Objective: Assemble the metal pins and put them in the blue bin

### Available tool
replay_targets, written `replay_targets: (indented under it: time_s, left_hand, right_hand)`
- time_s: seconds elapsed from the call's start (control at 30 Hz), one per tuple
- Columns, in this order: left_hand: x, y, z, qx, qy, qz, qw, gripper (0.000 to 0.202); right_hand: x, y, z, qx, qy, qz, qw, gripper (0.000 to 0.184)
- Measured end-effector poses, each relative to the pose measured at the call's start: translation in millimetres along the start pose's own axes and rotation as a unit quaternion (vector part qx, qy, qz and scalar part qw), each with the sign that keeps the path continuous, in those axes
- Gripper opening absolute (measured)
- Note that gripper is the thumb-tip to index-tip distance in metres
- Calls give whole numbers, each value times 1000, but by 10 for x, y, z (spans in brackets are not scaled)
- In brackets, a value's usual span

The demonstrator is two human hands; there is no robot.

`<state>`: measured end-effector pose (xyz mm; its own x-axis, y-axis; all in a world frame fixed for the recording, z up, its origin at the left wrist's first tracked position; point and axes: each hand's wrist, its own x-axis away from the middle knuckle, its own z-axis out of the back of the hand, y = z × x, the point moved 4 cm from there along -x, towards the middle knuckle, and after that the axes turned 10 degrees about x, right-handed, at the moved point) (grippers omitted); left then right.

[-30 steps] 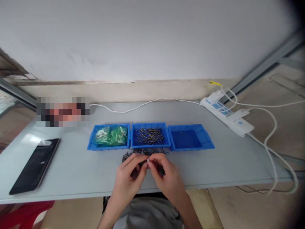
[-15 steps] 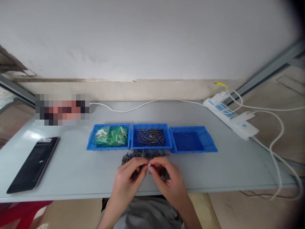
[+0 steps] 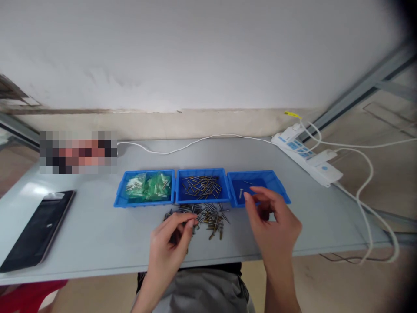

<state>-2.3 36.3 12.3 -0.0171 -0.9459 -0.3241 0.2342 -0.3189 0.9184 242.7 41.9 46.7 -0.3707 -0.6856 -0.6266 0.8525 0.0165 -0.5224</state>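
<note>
My right hand [image 3: 276,217] is over the front of the right blue bin [image 3: 282,190], thumb and fingers apart, holding nothing. Just left of its thumb tip, a small pale cylindrical piece [image 3: 241,193] shows against the bin's inside; I cannot tell whether it rests there or is falling. A thin metal pin [image 3: 248,182] lies farther back in that bin. My left hand [image 3: 171,239] is closed in a pinch at the left side of a pile of thin metal pins or bits [image 3: 213,217]. What its fingertips hold is too small to name.
The middle blue bin [image 3: 200,201] contains many gold and dark thin bits. Green and clear bags with pale pieces fill the left blue bin [image 3: 143,203]. A dark tablet [image 3: 39,230] lies at left, a white power strip [image 3: 308,158] with cables at right.
My hands have separated. The right one has moved right to the right bin and opened; the pale piece shows there now. My left hand stays by the pile, and the view has shifted slightly.
</note>
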Motion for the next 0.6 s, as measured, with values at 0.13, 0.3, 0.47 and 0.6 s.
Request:
replay_targets:
  time_s: [0.13,0.3,0.47,0.6]
  left_hand:
    - [8,3,11,7,9,23,1000,19]
    - [29,7,37,20,28,47,998,21]
    - [35,11,41,29,32,57,997,23]
    - [28,9,32,33,27,62,997,24]
  right_hand:
    - [233,-19,-37,-17,-70,54,996,8]
    - [572,-105,-101,-63,-204,147,966,8]
    - [595,36,-57,10,-188,117,975,15]
    - [586,84,-64,54,-192,112,973,27]
